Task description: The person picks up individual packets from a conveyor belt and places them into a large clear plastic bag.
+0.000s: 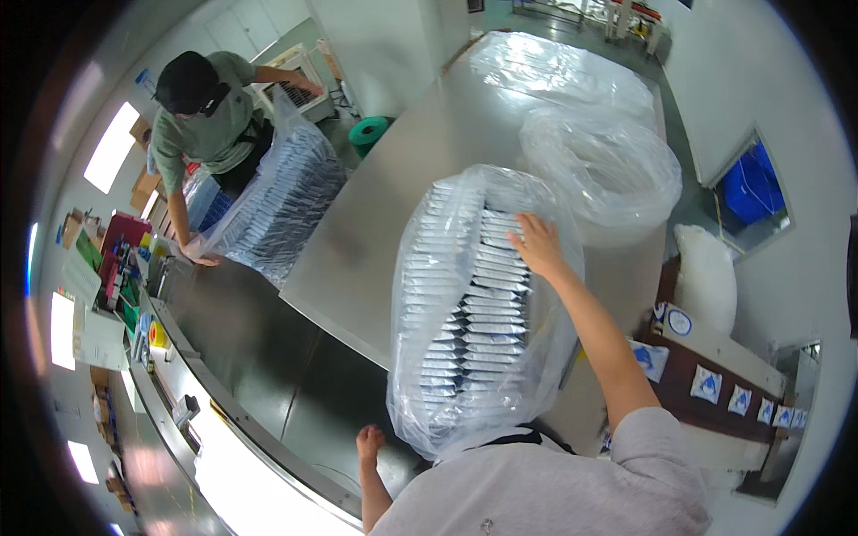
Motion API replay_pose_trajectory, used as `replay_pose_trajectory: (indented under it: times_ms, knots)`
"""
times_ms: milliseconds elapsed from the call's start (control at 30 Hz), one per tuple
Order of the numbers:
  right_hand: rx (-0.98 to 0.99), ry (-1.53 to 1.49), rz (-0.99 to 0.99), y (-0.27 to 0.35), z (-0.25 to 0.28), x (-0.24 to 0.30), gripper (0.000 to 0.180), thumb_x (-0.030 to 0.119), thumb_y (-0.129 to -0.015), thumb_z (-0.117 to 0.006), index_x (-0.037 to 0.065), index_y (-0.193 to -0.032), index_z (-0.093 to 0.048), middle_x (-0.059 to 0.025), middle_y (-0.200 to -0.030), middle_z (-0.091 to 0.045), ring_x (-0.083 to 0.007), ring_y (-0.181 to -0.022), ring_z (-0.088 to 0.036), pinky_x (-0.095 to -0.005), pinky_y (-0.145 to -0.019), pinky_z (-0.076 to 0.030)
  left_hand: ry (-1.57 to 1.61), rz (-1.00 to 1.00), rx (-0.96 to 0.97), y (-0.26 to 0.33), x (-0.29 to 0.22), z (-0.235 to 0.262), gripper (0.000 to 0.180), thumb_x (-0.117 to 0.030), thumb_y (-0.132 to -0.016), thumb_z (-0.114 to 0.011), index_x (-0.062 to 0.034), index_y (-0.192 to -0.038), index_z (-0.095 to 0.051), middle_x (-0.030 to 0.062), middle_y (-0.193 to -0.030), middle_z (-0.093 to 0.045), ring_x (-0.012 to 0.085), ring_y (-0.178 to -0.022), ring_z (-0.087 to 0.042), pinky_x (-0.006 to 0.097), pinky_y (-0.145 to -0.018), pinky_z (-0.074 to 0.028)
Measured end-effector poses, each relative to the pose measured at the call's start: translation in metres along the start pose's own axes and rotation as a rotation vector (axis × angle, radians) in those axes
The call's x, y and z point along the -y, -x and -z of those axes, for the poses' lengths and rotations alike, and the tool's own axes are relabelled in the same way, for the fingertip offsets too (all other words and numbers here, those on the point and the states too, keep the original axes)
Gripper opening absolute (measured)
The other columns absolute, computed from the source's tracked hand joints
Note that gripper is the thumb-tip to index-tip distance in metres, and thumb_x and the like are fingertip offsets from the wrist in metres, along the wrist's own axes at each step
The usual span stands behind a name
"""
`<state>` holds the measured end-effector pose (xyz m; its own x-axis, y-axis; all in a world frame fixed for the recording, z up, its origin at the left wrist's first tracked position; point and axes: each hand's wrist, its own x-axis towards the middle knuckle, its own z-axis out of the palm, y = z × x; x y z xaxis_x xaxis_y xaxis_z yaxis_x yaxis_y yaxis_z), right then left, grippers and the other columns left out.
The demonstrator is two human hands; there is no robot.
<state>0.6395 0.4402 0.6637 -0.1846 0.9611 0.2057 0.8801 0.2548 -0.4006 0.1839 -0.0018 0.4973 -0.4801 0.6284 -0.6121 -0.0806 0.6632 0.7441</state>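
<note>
In front of me a large clear plastic bag (413,295) holds two stacked columns of flat white-and-blue packets (493,308). The bag rests against the near part of a metal table. My right hand (539,246) lies on the upper right part of the packets, fingers stretched out, within the bag's loose, open-looking plastic. Low and to the left of the bag, my left hand (369,442) is curled into a loose fist. It appears apart from the plastic, and nothing shows in it.
The metal table (357,205) carries more crumpled clear bags (599,161) at its far right. A co-worker (210,125) handles another packet-filled bag (277,205) at the left. Packets lie on a brown conveyor belt (679,366) at the right. A green roll (368,134) stands beyond the table.
</note>
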Motion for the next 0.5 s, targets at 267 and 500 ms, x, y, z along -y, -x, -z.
replay_pose_trajectory:
  times_ms: [267,500]
  knots:
    - [-0.345,-0.198,-0.427,0.262,0.047,-0.072,0.026,0.023,-0.093,-0.042,0.002,-0.087,-0.056,-0.0175,-0.082,-0.056,-0.0364,-0.08,-0.053,-0.0417,-0.072,-0.041,-0.555,0.086,0.245,-0.021,0.044,0.002,0.03,-0.018,-0.085,-0.055,0.0034,-0.106,-0.056,0.0103,-0.081,-0.063,0.0175,-0.064,-0.062,0.029,-0.054,-0.049]
    - [0.328,0.011,-0.589,0.452,0.004,-0.067,0.037,0.033,-0.088,-0.043,-0.001,-0.087,-0.06,-0.0212,-0.091,-0.059,-0.038,-0.09,-0.054,-0.0468,-0.077,-0.046,-0.637,0.272,0.463,-0.005,0.082,-0.026,0.03,-0.02,-0.085,-0.055,0.0027,-0.105,-0.057,0.01,-0.081,-0.063,0.0176,-0.065,-0.061,0.029,-0.055,-0.049]
